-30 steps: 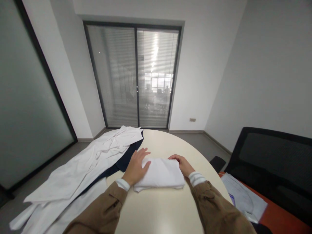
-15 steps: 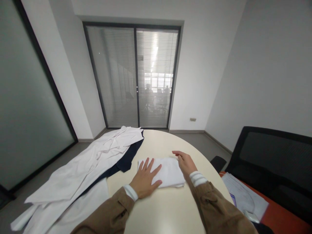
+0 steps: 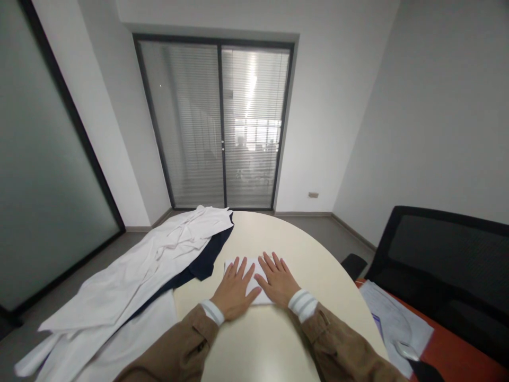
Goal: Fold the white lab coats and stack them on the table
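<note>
A folded white cloth (image 3: pixel 252 285) lies flat on the round cream table (image 3: pixel 262 345) in front of me. Across its left part rests my left hand (image 3: pixel 234 291), palm down with the fingers spread. My right hand (image 3: pixel 277 280) lies flat on the right part, fingers stretched out and pointing away from me. Between the two hands only a narrow strip of the cloth shows; the rest is under them. Neither hand grips anything.
White garments (image 3: pixel 131 270) are heaped along the table's left side, with a dark navy garment (image 3: pixel 204 260) beneath them. To the right is a black mesh chair (image 3: pixel 449 265) with a red seat (image 3: pixel 461 345), bearing papers (image 3: pixel 393 313) and a white device (image 3: pixel 406 350).
My right hand has moved left and gone from curled at the cloth's right edge to lying flat on it. The cloth now looks narrower on the right. My left hand stays put.
</note>
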Motion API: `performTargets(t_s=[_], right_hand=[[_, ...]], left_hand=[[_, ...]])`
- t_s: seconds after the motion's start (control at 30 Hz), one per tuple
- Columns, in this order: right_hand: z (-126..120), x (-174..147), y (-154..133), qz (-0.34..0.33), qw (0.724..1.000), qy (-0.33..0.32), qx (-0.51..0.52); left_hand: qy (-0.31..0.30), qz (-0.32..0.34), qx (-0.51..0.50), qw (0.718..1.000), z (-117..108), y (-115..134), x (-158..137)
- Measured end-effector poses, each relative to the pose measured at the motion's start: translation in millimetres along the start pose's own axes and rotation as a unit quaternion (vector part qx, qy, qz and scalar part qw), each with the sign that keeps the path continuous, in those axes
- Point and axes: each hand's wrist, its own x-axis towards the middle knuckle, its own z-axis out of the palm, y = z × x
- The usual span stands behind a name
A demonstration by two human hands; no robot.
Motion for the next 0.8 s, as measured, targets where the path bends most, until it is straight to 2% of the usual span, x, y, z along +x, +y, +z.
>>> performTargets(t_s=[0.3,0.5,0.63,0.73,0.8], right_hand=[[3,9,-1,0.03,0.999,0.017,0.001],[4,8,-1,0.023,0.999,0.038,0.006],[5,8,0,0.026,0.999,0.047,0.003],[7,8,2,0.025,0.998,0.053,0.001],[8,9,2,0.024,0.998,0.057,0.001]], left_hand=[[0.029,0.009,0.007,1.0,6,-11,8],[0.048,0.019,0.0,0.999,9,-12,7],[0.085,0.0,-0.096,0.992,9,-18,10],[0.152,-0.054,-0.232,0.959,4,-22,11],[0.184,-0.08,-0.275,0.94,0,-22,9]])
